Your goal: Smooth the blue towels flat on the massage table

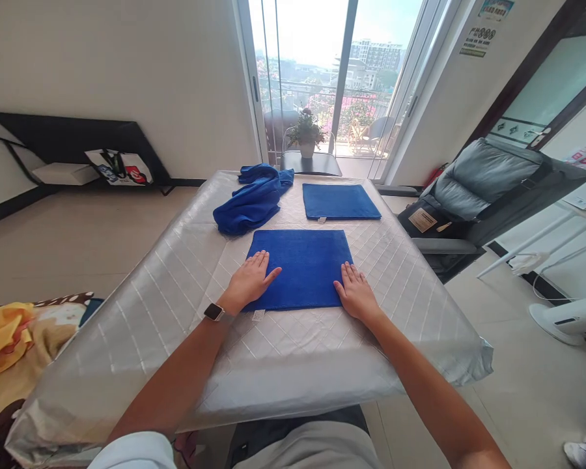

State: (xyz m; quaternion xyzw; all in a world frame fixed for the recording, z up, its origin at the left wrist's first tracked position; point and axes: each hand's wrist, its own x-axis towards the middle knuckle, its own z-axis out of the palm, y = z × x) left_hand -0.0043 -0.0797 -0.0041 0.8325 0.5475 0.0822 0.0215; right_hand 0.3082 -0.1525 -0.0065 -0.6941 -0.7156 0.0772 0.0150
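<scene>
Apparently I smooth the near cloth (305,270): left hand (252,279) at nine o'clock, right hand (356,293) at three, ungripping; even pressure advised next.

The flat blue cloth (305,270) is matt fabric with a faintly napped surface, and the pale tag (258,315) at its edge is smooth. The far folded cloth (340,201) shows the same dull textile; the crumpled blue cloth (251,200) falls in soft, shineless folds. The table cover (166,293) is a silvery, slightly glossy sheet, patterned with diamond lines and creased. The armchair (486,177) has smooth grey upholstery with a soft sheen, perhaps leather or a synthetic. The watch (214,312) has a glossy face; the sliding door (305,39) is clear glass.
</scene>
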